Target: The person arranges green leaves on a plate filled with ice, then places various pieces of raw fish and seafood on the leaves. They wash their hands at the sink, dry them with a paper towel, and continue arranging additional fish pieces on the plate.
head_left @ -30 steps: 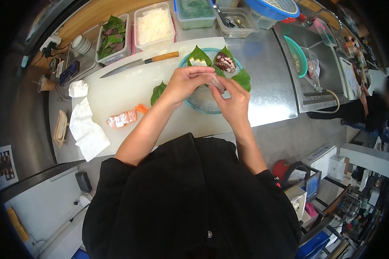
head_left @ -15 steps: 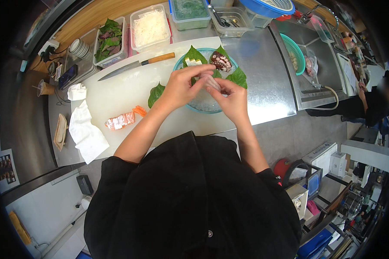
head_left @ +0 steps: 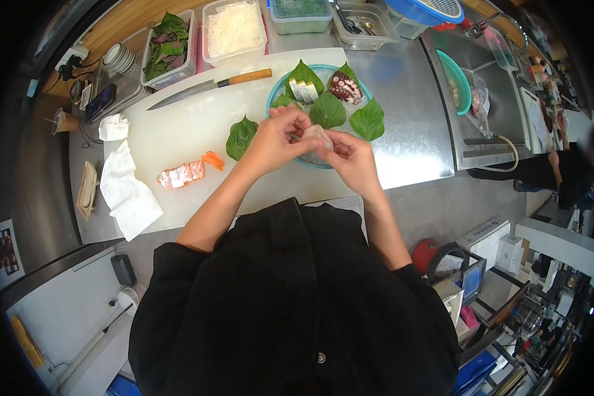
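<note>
My left hand (head_left: 277,138) and my right hand (head_left: 353,162) meet over the near part of a turquoise bowl (head_left: 270,100) of crushed ice. Between their fingertips they pinch a pale, translucent piece of what looks like sliced raw fish (head_left: 318,136). Beyond my fingers, green leaves (head_left: 328,111) lie on the ice. Pale slices with a yellowish edge (head_left: 303,91) rest against a leaf at the far left of the bowl. Octopus slices (head_left: 345,88) sit at the far right. Another leaf (head_left: 367,121) overlaps the right rim. A loose leaf (head_left: 242,137) lies on the cutting board, beside my left wrist.
On the white cutting board (head_left: 204,119) are a wooden-handled knife (head_left: 211,89), a salmon block (head_left: 181,175) with orange slices, and white paper towels (head_left: 127,191). Containers of leaves (head_left: 168,49) and white shreds (head_left: 234,32) stand behind. A sink (head_left: 488,132) is right; another person (head_left: 564,165) stands beyond it.
Both hands have drawn slightly nearer to me, still pinching the pale slice. The leaf and pale slices at the back of the bowl are now less covered. The whole view has shifted a little.
</note>
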The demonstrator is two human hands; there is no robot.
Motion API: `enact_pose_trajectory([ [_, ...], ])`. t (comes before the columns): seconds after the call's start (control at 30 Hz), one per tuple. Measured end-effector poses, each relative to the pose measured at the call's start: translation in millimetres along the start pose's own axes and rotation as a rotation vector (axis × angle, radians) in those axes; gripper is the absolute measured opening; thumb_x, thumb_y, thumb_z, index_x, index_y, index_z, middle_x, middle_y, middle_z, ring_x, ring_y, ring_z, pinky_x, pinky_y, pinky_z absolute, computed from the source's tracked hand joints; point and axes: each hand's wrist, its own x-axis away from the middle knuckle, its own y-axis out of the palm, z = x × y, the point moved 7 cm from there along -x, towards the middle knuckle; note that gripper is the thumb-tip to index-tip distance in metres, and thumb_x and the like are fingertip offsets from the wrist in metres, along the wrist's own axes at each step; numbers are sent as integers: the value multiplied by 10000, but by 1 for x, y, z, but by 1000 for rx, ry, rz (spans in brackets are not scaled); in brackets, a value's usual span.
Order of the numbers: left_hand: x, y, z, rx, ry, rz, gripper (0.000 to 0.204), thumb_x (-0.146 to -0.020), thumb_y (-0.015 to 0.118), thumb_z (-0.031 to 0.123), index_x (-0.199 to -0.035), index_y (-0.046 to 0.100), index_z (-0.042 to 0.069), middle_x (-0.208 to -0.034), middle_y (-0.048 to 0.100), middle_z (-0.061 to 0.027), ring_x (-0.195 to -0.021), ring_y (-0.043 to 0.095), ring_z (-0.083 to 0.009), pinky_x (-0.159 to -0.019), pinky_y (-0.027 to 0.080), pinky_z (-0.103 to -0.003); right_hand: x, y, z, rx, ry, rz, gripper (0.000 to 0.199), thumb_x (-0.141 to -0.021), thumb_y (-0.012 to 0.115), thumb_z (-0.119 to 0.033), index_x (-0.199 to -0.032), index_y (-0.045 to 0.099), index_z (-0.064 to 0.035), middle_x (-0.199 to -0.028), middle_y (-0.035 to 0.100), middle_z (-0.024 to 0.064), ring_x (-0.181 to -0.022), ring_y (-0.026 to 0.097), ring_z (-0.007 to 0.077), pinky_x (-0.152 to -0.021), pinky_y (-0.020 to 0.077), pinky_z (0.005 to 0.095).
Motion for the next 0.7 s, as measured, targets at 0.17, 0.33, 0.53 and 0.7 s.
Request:
enact_pose_trajectory([
  [0.17,-2,2,17,-89,112,16,456,-847,846,131,-1252,641,84,-880,723,-75,-806,720,-142,-753,589,-288,-2,-13,-25,340,-73,144,394,-846,813,-93,-1213,705,-2,-1011,756,99,-853,711,135,-714,568,290],
  [0.33,-29,9,17,-372,257,96,411,-816,810,145,-1179,618,122,-885,727,-83,-750,679,-304,-710,538,-404,-12,-25,-39,583,-167,362,226,-810,818,-150,-962,692,-40,-890,731,88,-730,682,218,-654,550,355],
  [0.53,-46,22,11,-616,482,180,400,-824,826,208,-1150,614,115,-942,717,-76,-854,693,-286,-761,501,-421,-24,-16,-31,1001,-356,409,219,-795,837,-199,-895,689,-74,-858,692,80,-744,674,285,-651,530,410],
  [0.7,-45,17,4,-477,384,132,400,-835,818,175,-1161,599,99,-982,719,-91,-913,701,-294,-812,497,-418,-22,-17,-28,983,-392,501,195,-798,834,-199,-890,701,-90,-849,673,55,-757,674,299,-655,527,431],
])
